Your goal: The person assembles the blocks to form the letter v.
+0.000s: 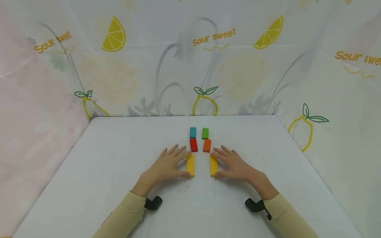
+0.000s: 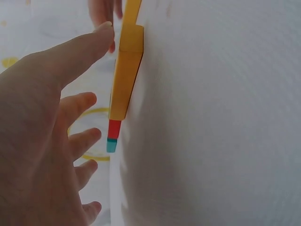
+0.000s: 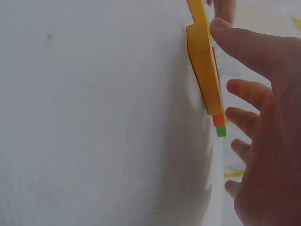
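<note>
White tabletop (image 1: 104, 172), six small blocks in two short columns around the middle of the frame. Left column, top down: blue block (image 1: 192, 133), red block (image 1: 193, 145), left yellow block (image 1: 190, 167). Right column: green block (image 1: 205, 133), orange block (image 1: 207, 145), right yellow block (image 1: 213, 167).

Yellow pair lies just below centre: plain, flat-faced, straight-edged, longer than the other four. Both lie flat, long sides running up the frame, a strip of bare white between them. Red and orange sit slightly askew, close above the yellow pair; blue and green at the top, nearest the patterned backdrop (image 1: 175, 72).

Left hand (image 1: 169, 167) comes in from the lower left, fingers spread, thumb well apart from the forefinger. Left yellow block lies at its fingertips: forefinger at the upper end, thumb at the lower end. Right hand (image 1: 236, 165) mirrors this from the lower right, fingers fanned, thumb and forefinger at the lower and upper ends of the right yellow block. Neither hand has fingers curled round a block; whether the tips actually touch, cannot tell. Wrist views show each thumb tip right beside its block's near end, other fingers extended beyond.
</note>
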{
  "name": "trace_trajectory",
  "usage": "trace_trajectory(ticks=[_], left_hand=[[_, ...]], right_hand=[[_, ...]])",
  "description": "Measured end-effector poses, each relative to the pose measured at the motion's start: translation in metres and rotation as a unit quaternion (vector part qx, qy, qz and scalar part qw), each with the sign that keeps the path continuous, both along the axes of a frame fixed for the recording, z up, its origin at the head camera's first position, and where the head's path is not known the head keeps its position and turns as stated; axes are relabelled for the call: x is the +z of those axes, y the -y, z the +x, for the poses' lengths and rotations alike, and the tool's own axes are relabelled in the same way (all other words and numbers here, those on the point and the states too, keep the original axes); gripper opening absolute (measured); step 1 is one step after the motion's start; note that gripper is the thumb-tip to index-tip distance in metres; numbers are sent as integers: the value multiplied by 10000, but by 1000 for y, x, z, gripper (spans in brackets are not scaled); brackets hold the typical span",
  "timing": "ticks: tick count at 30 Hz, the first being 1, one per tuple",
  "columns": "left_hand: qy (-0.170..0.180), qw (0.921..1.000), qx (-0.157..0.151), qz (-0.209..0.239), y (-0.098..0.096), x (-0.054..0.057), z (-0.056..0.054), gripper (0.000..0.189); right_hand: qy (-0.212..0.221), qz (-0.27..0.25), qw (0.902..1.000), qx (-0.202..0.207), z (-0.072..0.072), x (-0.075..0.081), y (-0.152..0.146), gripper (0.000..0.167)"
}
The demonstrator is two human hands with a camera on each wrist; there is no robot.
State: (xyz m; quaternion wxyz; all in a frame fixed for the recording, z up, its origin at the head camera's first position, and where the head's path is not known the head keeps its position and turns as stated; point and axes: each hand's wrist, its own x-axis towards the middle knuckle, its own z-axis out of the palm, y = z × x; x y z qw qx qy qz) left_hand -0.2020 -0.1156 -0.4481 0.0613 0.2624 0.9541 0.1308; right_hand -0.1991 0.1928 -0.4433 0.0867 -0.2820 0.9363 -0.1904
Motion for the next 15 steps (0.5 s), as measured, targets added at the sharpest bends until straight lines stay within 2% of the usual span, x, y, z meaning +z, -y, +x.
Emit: trace_trajectory(ticks=[5, 10, 15], left_hand=[[88, 9999, -94, -28, -3, 0, 0, 83], [175, 9997, -135, -104, -5, -2, 3, 80], [103, 9996, -219, -132, -6, -2, 3, 78]], right_hand=[[-1, 112, 9999, 20, 0, -2, -1, 78], [37, 96, 9999, 85, 0, -2, -2, 72], [19, 71, 9999, 144, 1, -1, -1, 70]])
